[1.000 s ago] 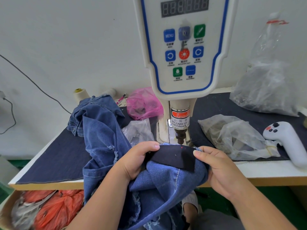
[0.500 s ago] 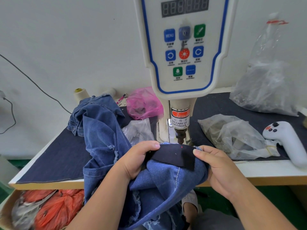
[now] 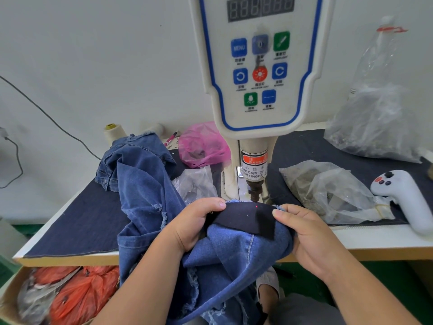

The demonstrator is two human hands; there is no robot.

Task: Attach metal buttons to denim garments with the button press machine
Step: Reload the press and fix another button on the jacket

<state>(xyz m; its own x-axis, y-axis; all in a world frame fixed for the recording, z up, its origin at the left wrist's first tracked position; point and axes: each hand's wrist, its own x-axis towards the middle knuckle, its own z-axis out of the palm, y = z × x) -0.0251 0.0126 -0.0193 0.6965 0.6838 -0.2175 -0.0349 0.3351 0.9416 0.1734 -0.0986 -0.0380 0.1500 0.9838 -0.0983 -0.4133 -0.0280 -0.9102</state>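
1. Head view, change: set against the pictures from a second and half a second ago, almost nothing has moved. Both hands and the garment lie where they were under the white button press machine, and its dark metal punch tip is at the same height. I judge this a pause for aligning, with the press not yet fired.
2. Head view, hands: the left hand grips the cloth just left of the punch tip, fingers curled round the fold, thumb on top. The right hand grips it just right of the punch tip, thumb likewise on top.
3. Head view, the task's thing: the blue frayed denim garment is stretched between the hands, directly below the punch tip. A dark navy fabric band faces up, and a red laser dot sits on it, just in front of the punch tip. No metal button is visible.
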